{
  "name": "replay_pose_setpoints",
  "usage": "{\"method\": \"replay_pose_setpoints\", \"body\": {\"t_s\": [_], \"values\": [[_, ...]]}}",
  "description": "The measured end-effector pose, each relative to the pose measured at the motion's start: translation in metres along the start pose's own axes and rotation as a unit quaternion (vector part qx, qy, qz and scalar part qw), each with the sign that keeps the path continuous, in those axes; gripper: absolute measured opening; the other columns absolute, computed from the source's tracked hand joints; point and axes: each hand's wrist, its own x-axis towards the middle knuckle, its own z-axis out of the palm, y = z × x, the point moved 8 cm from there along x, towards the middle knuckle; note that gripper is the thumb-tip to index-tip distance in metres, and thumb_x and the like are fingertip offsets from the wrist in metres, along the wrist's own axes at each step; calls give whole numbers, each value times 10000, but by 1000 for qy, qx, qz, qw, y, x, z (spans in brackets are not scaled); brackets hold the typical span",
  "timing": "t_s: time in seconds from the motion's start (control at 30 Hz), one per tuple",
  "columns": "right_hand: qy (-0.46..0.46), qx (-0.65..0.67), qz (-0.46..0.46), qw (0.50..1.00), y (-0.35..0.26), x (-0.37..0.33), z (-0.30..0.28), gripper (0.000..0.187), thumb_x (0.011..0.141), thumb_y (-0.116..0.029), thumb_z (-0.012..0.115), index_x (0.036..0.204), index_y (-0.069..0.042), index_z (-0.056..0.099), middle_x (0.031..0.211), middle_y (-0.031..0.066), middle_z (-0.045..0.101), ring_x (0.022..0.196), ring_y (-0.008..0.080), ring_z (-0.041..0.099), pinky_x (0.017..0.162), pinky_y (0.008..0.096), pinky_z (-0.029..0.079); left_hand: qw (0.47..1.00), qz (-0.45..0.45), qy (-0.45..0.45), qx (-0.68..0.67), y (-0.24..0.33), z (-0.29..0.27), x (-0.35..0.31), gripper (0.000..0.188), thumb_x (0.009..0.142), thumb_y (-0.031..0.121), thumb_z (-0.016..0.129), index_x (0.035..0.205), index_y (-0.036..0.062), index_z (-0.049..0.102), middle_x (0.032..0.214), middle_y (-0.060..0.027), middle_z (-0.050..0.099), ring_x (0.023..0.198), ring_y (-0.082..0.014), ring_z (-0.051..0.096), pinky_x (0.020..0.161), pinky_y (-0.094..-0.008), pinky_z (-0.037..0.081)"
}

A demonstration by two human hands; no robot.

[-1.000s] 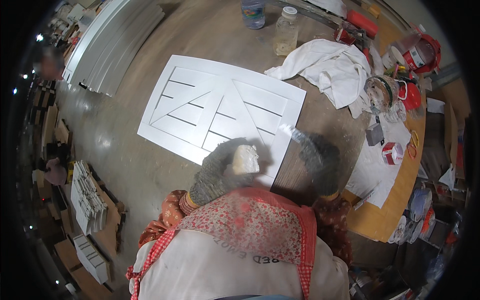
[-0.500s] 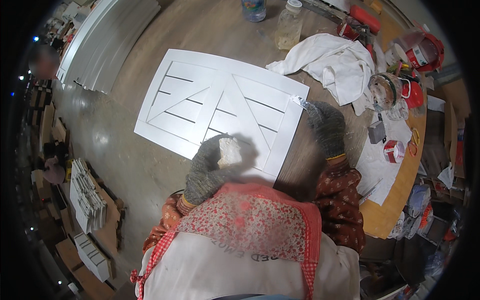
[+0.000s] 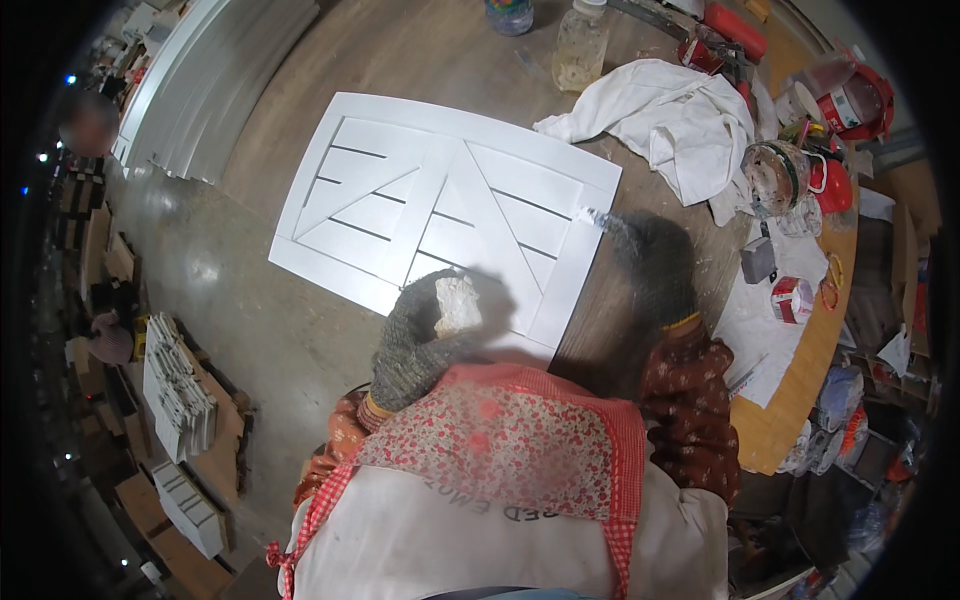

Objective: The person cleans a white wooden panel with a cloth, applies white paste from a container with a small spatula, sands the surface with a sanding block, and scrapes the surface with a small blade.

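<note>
Since half a second ago, the small blade (image 3: 593, 218) in the gloved right hand (image 3: 655, 265) has slid from near the far right corner of the white panel (image 3: 408, 237) a little toward the person. Nearest, the gloved left hand (image 3: 413, 335) cups a whitish lump (image 3: 458, 305), fingers curled round it, above the panel's near side. The panel lies flat on the table (image 3: 598, 322). The right hand's fingers, blurred, grip the blade at the right border. This looks like spreading filler; the next stroke calls for light, even pressure. Beyond sit a white cloth (image 3: 665, 120) and a cloudy jar (image 3: 580, 50).
</note>
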Motion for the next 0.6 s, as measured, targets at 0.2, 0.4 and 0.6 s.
{"method": "replay_pose_setpoints", "body": {"t_s": [0.2, 0.4, 0.6], "values": [[73, -21, -56, 996, 33, 15, 12, 175, 850, -211, 621, 929, -61, 663, 830, 124, 648, 743, 307, 622, 661, 401, 504, 1000, -3, -18, 6, 5, 2, 1, 685, 710, 38, 771, 1306, 35, 434, 1273, -135, 516, 1169, -244, 520, 986, -376, 462], [-137, 324, 224, 909, -2, -23, -7, 277, 851, -136, 593, 1119, -80, 635, 953, 82, 660, 728, 204, 614, 635, 326, 500, 1000, 7, -20, 5, 2, 7, 8, 700, 686, -23, 750, 1312, 33, 443, 1211, -121, 571, 1097, -228, 571, 925, -356, 470], [-7, 314, -93, 945, -73, -42, -59, 234, 848, -189, 631, 1008, -22, 668, 765, 99, 671, 606, 212, 623, 599, 317, 500, 990, 20, -108, 84, 18, 57, 23, 755, 678, -9, 782, 1338, 24, 417, 1237, -132, 557, 1109, -226, 565, 924, -358, 478]]}}
